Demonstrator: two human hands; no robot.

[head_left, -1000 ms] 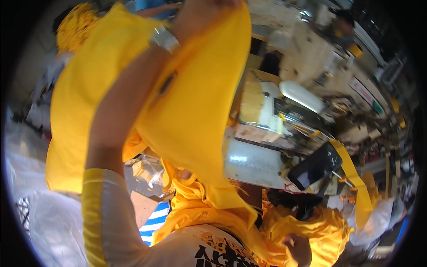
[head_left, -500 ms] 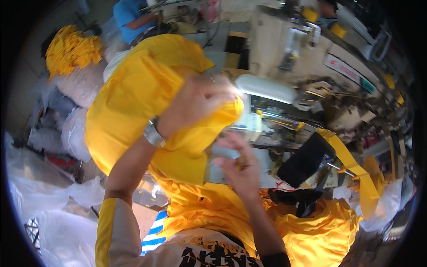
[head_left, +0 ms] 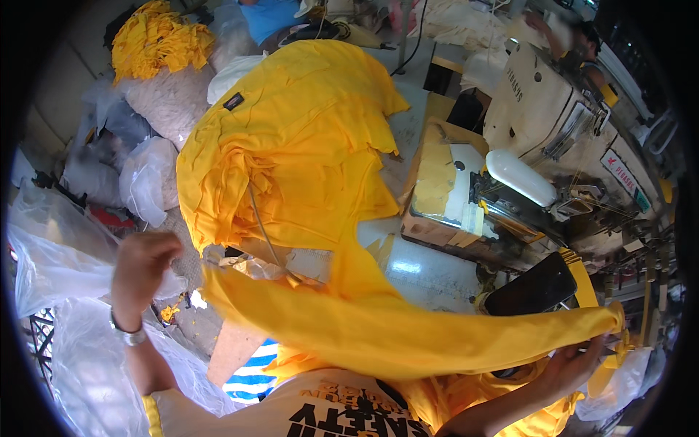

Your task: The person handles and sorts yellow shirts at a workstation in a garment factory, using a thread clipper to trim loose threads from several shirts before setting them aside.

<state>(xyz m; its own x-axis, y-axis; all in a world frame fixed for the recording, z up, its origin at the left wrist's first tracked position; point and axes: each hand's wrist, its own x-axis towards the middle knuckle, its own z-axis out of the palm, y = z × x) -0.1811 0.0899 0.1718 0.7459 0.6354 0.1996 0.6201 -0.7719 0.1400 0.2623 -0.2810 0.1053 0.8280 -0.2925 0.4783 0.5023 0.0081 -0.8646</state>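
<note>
A long yellow strip of cloth (head_left: pixel 393 339), smeared by motion, stretches across in front of me, its left end loose in the air. At its right end my right hand (head_left: pixel 582 360) is closed on the yellow cloth, low at the right; a small dark thing by its fingertips is too unclear to name. My left hand (head_left: pixel 144 271), with a metal watch on its wrist, is raised at the left, apart from the cloth. Its fingers look bent but are blurred. The strip joins a heap of yellow garments (head_left: pixel 291 138) beyond it, which has a small dark label.
A sewing machine (head_left: pixel 539 109) with a white rounded cover (head_left: pixel 520 177) stands at the right. A black phone (head_left: pixel 530 284) is mounted near a yellow band. Clear plastic bags (head_left: pixel 51 255) lie left. A sack (head_left: pixel 171 102) bears more yellow cloth (head_left: pixel 156 44). A person in blue (head_left: pixel 273 18) sits beyond.
My hands have moved apart, the left to the far left, the right to the right. The yellow cloth is now drawn out lengthwise between them, and the heap behind shows. The view has shifted.
</note>
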